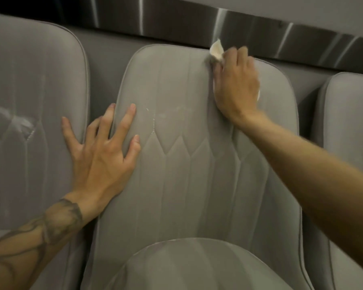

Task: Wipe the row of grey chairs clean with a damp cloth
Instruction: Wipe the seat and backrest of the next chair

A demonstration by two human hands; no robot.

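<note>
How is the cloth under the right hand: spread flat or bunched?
Bunched: the cloth pokes out crumpled past the right hand holding it against the middle chair's backrest.

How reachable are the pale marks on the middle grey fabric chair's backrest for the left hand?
Probably yes: the left hand rests open on that backrest, beside the pale marks; nothing lies between.

Public seating area, perhaps a waiting or dining room. Identical grey quilted seats, left chair (32,91), middle chair (197,147) and right chair (348,114), stand side by side against a wall (302,9) carrying a brushed-metal band (298,36).
</note>
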